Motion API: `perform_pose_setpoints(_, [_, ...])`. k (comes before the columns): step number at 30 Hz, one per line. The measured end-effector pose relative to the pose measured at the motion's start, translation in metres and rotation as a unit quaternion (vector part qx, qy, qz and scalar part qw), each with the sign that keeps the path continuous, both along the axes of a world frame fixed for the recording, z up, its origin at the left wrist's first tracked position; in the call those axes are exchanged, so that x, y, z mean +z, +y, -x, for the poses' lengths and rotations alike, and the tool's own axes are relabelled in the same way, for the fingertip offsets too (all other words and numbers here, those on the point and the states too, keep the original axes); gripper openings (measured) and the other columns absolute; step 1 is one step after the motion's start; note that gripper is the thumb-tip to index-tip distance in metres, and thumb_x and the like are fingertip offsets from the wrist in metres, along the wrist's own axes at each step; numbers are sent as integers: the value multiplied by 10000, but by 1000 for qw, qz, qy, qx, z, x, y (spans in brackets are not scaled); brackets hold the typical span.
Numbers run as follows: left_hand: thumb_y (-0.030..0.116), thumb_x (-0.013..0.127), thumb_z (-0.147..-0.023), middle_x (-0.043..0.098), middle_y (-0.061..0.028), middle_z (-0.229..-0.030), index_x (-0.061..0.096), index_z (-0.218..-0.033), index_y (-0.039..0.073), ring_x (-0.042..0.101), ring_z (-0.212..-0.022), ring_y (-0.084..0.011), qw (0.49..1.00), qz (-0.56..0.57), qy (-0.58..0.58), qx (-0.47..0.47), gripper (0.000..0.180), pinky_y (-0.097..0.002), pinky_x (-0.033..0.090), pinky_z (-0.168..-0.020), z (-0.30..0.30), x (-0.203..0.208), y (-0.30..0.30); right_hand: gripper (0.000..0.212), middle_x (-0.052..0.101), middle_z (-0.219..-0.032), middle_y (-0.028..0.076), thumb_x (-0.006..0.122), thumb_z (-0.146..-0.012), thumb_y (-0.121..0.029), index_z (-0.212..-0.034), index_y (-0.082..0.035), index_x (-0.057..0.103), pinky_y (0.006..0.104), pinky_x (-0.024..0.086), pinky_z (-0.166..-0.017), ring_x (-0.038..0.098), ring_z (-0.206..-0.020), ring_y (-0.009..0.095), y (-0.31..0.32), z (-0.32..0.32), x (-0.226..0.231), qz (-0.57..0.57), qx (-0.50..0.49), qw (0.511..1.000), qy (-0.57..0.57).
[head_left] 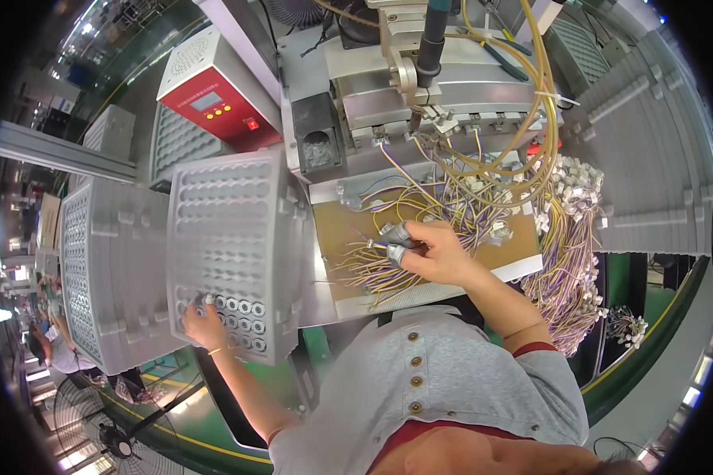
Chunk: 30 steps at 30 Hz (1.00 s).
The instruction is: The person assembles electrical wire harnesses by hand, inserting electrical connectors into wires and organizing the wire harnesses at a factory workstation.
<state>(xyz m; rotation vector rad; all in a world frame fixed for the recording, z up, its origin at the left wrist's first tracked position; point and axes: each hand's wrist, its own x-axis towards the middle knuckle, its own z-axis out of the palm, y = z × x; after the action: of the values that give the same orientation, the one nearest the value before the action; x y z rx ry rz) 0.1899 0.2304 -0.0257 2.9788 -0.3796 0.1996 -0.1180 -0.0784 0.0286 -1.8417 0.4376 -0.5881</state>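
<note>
My left hand [205,326] is at the lower left of a white plastic tray [228,190]. Its fingers are bent together at the end of the rows of small round metal parts [245,307]; what lies between the fingertips is too small to make out. Grey finger covers sit on the thumb and index finger of my right hand [440,252]. Those two fingers pinch a thin wire lead with a small connector [372,244] above a brown board [329,229]. Many loose yellow, white and purple leads [380,273] lie around and under this hand.
A metal machine [459,87] with a row of clamped connectors stands behind the board, yellow hoses [540,95] looping in front. Beside it are a black bin [317,134] and a red-and-white control box [222,95]. Bundled leads [566,269] hang at the right; stacked trays [123,269] flank both sides.
</note>
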Motion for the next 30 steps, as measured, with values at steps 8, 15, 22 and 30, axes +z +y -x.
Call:
perform_pose_setpoints(8, [7, 513, -797, 587, -114, -949, 529, -1075, -26, 591, -780, -169, 673, 637, 349, -140, 280, -263, 511, -616, 102, 53, -120, 150, 491, -548, 32, 597, -697, -33, -843, -6, 612, 210, 322, -402, 423, -451, 64, -1, -6, 1, 47, -15, 998, -34])
perform_pose_setpoints(15, [-12, 568, -767, 587, -127, -1001, 512, -1105, -27, 584, -753, -144, 581, 561, 536, -244, 344, -230, 484, -557, 172, 39, -182, 70, 481, -538, 19, 607, -707, -35, -757, 7, 580, 207, 314, -401, 402, -454, 51, 2, -7, 2, 12, -27, 999, -33])
perform_pose_setpoints(22, [-36, 596, -742, 577, -146, -1034, 505, -1106, -50, 587, -761, -145, 547, 585, 535, -270, 375, -227, 499, -526, 179, 46, -192, 67, 473, -544, -14, 610, -708, -40, -714, 2, 558, 195, 317, -411, 387, -483, 23, 0, -6, 0, -64, -29, 997, -27])
perform_pose_setpoints(30, [-92, 600, -715, 558, -107, -1062, 520, -1100, -51, 558, -873, -145, 550, 573, 522, -309, 395, -229, 493, -655, 183, 55, -193, 103, 461, -506, 16, 620, -650, -50, -634, -8, 527, 224, 317, -404, 405, -446, 68, -5, -4, 4, 7, -23, 999, -35])
